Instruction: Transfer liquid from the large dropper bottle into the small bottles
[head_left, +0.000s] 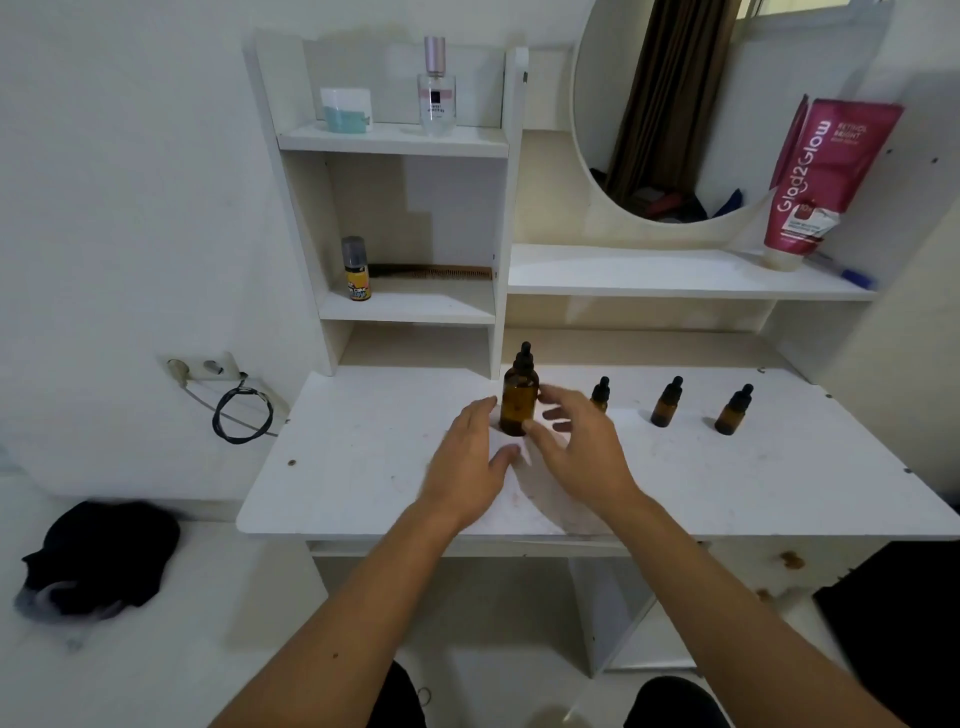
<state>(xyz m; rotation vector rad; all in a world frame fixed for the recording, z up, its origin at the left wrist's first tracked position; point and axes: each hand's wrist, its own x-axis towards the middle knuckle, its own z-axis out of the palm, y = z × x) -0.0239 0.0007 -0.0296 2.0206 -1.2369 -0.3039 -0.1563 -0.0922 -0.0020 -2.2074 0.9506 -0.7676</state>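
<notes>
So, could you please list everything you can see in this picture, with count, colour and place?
large dropper bottle: 1, amber, black cap, desk centre, between the hands
small bottles: 3, amber, black caps, in a row to its right
desk: 1, white
perfume bottle: 1, clear, top shelf
jar: 1, white and teal, top shelf
spray can: 1, yellow, grey cap, middle shelf
comb: 1, brown, middle shelf
tube: 1, red, right shelf
pen: 1, blue, right shelf
mirror: 1, round
cable: 1, black, left wall
cloth: 1, black, lower left
left hand: open, beside the large bottle
right hand: open, beside it
</notes>
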